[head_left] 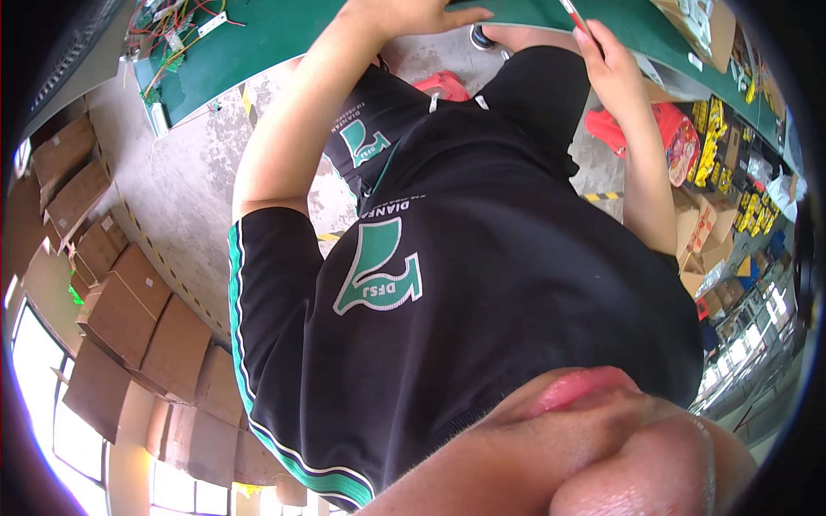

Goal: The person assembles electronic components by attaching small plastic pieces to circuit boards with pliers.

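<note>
Fingers (588, 45) of the right hand (613, 69) pinched the slim red-and-white rod-shaped tool (571, 12), right over the green flat-topped bench (249, 52) near its edge; a loosened pinch could have dropped it! Left hand (409, 15)? Cropped by the upper border, its grip impossible to tell.

Red and whitish tool (571, 12), green tabletop (211, 73) — black shirt (525, 284)

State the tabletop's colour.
The tabletop is green, showing best in the head view, the only one here.
</note>
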`<state>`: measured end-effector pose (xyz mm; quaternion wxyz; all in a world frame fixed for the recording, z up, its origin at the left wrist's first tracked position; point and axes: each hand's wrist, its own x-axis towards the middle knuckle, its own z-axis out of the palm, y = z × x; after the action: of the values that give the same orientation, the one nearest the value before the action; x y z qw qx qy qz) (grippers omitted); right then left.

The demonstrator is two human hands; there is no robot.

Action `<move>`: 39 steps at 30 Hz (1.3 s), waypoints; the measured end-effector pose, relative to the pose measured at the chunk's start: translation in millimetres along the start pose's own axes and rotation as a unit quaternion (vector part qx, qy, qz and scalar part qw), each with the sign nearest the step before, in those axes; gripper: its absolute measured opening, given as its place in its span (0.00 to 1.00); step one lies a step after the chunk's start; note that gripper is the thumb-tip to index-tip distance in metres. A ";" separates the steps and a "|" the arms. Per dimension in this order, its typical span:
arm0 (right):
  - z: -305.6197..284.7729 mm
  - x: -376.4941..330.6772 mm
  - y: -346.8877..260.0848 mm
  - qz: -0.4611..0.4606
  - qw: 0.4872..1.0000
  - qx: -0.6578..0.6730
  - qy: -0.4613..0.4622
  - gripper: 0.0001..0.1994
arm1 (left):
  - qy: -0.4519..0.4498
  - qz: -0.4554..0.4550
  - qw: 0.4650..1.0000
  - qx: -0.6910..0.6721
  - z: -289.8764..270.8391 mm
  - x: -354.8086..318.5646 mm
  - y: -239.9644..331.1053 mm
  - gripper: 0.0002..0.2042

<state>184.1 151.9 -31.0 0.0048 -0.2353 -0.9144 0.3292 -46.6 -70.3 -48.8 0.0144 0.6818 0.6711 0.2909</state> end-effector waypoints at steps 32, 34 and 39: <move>-4.4 66.3 27.7 0.028 0.821 0.570 0.005 0.12 | -0.175 -0.267 0.948 -0.009 -35.8 110.1 -6.7 0.14; -1.9 66.3 30.9 0.010 0.802 0.597 0.025 0.12 | -0.045 -0.271 0.959 -0.068 -76.7 130.3 -17.5 0.15; -0.1 61.0 29.9 -0.021 0.809 0.587 0.031 0.11 | 0.189 -0.355 0.914 -0.043 -219.2 217.0 -38.6 0.12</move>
<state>142.6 198.5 -57.9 0.1773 -0.1789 -0.5513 0.7954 -188.0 52.6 199.3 0.0188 0.3293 0.8462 0.4185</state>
